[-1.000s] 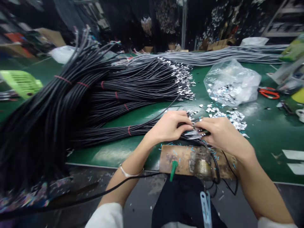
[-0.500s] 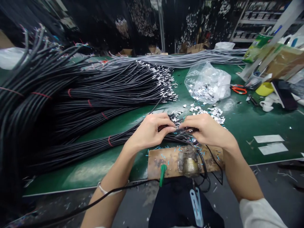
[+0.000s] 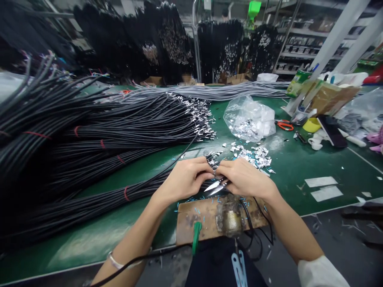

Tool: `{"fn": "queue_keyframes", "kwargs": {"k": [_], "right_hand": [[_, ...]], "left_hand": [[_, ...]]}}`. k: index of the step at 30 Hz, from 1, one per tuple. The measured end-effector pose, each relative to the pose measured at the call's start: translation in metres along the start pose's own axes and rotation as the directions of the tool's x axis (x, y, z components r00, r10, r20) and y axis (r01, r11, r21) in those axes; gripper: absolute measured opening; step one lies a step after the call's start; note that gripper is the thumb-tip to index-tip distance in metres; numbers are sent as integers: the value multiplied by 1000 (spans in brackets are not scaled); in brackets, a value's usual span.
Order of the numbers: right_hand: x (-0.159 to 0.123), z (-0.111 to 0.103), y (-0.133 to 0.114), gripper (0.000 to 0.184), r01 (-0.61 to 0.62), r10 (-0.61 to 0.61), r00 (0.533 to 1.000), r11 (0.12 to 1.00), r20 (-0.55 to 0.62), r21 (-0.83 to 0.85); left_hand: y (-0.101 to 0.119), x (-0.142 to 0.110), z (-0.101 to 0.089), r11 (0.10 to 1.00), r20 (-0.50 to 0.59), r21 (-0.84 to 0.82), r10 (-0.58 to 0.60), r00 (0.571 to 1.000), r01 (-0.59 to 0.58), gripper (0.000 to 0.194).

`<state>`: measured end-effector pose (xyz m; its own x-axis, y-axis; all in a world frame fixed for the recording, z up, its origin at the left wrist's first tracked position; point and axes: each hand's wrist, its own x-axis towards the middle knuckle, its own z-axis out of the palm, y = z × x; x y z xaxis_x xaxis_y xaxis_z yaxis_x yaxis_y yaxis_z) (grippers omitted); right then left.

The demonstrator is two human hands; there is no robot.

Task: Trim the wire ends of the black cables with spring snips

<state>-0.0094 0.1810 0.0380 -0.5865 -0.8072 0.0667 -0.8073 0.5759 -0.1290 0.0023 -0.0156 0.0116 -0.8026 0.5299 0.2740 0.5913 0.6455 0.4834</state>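
Note:
My left hand [image 3: 188, 176] is closed in a pinch on the end of a black cable, most of which my fingers hide. My right hand [image 3: 244, 176] is wrapped round small snips [image 3: 216, 185], whose two pointed blades stick out to the left, slightly apart. The fingertips of both hands come together at the cable end. Just behind them lie the stripped ends [image 3: 212, 158] of a bundle of black cables [image 3: 149, 184], which runs off to the left under my left wrist.
Large bundles of black cables [image 3: 134, 123] fill the left of the green table [image 3: 287, 175]. A clear plastic bag [image 3: 249, 119] and foil scraps [image 3: 254, 156] lie beyond my hands. A wooden board [image 3: 185, 219] with a metal fixture [image 3: 232, 217] is in front. Orange-handled scissors [image 3: 285, 125] lie at right.
The view has tilted up and shifted right. My right hand has turned, so the snips' blades now show below the fingertips. My left hand keeps its pinch.

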Motion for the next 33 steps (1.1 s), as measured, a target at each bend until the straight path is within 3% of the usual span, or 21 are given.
{"fn": "queue_keyframes", "kwargs": {"k": [6,10,14,16,19,20,21,22,24,26,29,33], "right_hand": [[4,7,14,18,151,-102,983,924,-156,351],[9,11,22,14,233,-116,967,773,-228,590],[15,20,27,14,213,-53,973,574,-224,791],[20,27,25,18,198,-32,978,449,-206,872],[27,38,17,22,114,-36,994,315,-108,942],[30,41,14,23,77,16,996,285,-85,956],[31,42,12,24,57,114,989,265,-90,962],[32,43,10,24,59,249,960,261,-126,964],[30,40,9,25,112,500,826,307,-260,945],[27,36,8,31,158,593,715,379,-371,912],[22,31,7,38,195,584,694,411,-421,891],[23,32,3,33,211,607,661,414,-441,885]], "left_hand": [[-2,0,-9,984,-52,-171,50,997,-58,12],[-3,-2,-11,949,-152,-268,126,980,-163,11],[-1,-1,-2,950,-328,-237,119,937,-203,10],[2,-1,3,969,-474,-148,106,874,-198,7],[6,0,9,988,-710,87,149,689,-124,6],[6,0,10,987,-754,132,158,637,-88,6],[7,0,10,989,-778,135,141,612,-56,6],[7,1,11,995,-786,91,93,611,-34,4],[7,1,12,996,-764,-86,-63,642,-4,3],[7,2,14,967,-705,-254,-204,679,27,8],[7,3,17,937,-635,-344,-282,719,64,13],[8,2,19,937,-593,-342,-274,757,71,15]]}}
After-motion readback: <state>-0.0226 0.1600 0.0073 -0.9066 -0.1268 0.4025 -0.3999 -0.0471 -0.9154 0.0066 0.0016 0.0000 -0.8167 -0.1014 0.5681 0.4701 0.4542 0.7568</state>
